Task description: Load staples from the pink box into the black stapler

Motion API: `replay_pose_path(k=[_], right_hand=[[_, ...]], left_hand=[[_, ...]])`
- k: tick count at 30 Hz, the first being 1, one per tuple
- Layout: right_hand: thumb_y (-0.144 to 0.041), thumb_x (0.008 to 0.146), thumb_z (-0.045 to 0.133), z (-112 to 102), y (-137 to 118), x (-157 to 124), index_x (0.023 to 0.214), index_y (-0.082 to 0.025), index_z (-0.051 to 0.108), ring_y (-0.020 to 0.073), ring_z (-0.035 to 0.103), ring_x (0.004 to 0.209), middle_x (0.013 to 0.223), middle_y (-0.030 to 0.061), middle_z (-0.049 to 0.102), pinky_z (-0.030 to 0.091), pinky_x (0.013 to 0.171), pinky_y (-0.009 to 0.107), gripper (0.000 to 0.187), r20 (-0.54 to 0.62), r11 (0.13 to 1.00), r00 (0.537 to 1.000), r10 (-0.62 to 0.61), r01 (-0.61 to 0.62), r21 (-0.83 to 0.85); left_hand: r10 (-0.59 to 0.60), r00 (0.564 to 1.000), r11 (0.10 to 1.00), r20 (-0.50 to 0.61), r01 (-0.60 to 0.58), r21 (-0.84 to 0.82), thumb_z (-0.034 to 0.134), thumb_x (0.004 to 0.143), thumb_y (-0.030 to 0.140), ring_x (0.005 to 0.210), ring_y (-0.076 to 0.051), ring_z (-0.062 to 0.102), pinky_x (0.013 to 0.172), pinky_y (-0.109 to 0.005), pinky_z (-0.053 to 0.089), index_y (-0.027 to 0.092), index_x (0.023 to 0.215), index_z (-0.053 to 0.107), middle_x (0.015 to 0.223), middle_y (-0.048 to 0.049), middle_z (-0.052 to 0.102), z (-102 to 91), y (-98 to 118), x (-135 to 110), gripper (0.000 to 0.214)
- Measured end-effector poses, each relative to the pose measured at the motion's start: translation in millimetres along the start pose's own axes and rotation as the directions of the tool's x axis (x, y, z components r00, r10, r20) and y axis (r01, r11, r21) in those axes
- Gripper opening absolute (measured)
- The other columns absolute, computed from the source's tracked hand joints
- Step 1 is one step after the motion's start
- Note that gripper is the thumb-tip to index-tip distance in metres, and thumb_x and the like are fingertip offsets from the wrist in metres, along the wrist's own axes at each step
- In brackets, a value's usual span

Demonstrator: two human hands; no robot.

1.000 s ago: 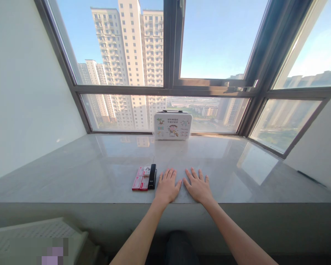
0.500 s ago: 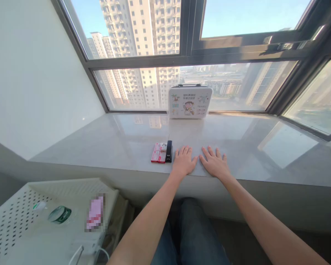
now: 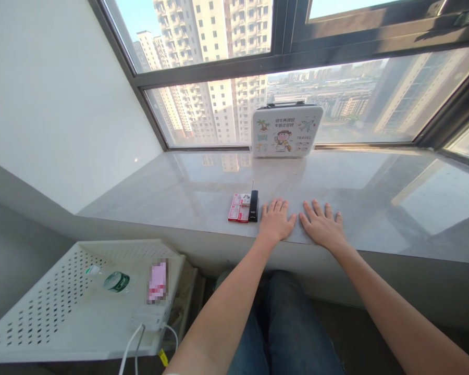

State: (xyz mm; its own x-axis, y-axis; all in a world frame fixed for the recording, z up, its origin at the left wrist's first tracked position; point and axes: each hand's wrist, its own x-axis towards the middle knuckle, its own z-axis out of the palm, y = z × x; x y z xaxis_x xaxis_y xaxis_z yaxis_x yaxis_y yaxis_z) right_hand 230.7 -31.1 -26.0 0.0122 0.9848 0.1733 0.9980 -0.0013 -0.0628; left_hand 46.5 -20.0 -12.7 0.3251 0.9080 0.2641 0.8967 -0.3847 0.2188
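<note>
Both palms rest face down near the front edge of the pale, glossy windowsill (image 3: 203, 179). My left hand (image 3: 276, 220) lies flat with its fingers spread, just right of a black stapler (image 3: 254, 206). Left of the stapler, and close against it, are several small red and white boxes (image 3: 238, 208) in a cluster. My right hand (image 3: 322, 224) also lies flat, fingers apart, a short gap from my left. Neither hand holds anything. Behind them, against the window, a white case (image 3: 285, 133) with cartoon prints and a dark handle stands upright.
At lower left stands a white perforated plastic rack (image 3: 62, 333). On it are a clear bottle with a green label (image 3: 117, 282), a blurred pink item (image 3: 157, 281) and a white power strip (image 3: 150, 317) with cables. A dark window frame (image 3: 211, 70) borders the sill.
The camera view has turned left and tilted down, so everything sits further right and higher in the picture. My hands stay flat on the sill; the stapler, boxes and case keep their places.
</note>
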Motion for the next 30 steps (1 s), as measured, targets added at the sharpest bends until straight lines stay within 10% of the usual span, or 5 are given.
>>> replay_pose_path(k=[22, 30], right_hand=[[-0.054, 0.099, 0.019, -9.0, -16.6, -12.3, 0.158, -0.03, 0.022, 0.0358, 0.006, 0.151, 0.166, 0.0044, 0.015, 0.006, 0.115, 0.066, 0.064, -0.042, 0.999, 0.998, 0.052, -0.052, 0.001], [-0.058, 0.096, 0.03, -20.7, -30.4, -9.0, 0.153, -0.031, 0.035, 0.0405, 0.015, 0.149, 0.162, 0.0058, 0.026, 0.011, 0.11, 0.074, 0.064, 0.106, 0.971, 0.982, 0.155, -0.171, 0.165]], left_hand=[[-0.024, 1.0, 1.0, 0.012, 0.024, -0.02, 0.018, 0.1, 0.055, 0.152, -0.025, 0.014, 0.123, -0.054, 0.011, 0.026, 0.155, 0.028, 0.163, -0.0021, 0.026, -18.6, 6.9, -6.1, 0.063], [-0.008, 1.0, 0.999, -0.008, 0.007, -0.032, 0.021, 0.101, 0.05, 0.151, -0.025, 0.018, 0.124, -0.049, 0.017, 0.026, 0.155, 0.029, 0.163, -0.0011, 0.028, -39.5, 10.1, -36.3, 0.06]])
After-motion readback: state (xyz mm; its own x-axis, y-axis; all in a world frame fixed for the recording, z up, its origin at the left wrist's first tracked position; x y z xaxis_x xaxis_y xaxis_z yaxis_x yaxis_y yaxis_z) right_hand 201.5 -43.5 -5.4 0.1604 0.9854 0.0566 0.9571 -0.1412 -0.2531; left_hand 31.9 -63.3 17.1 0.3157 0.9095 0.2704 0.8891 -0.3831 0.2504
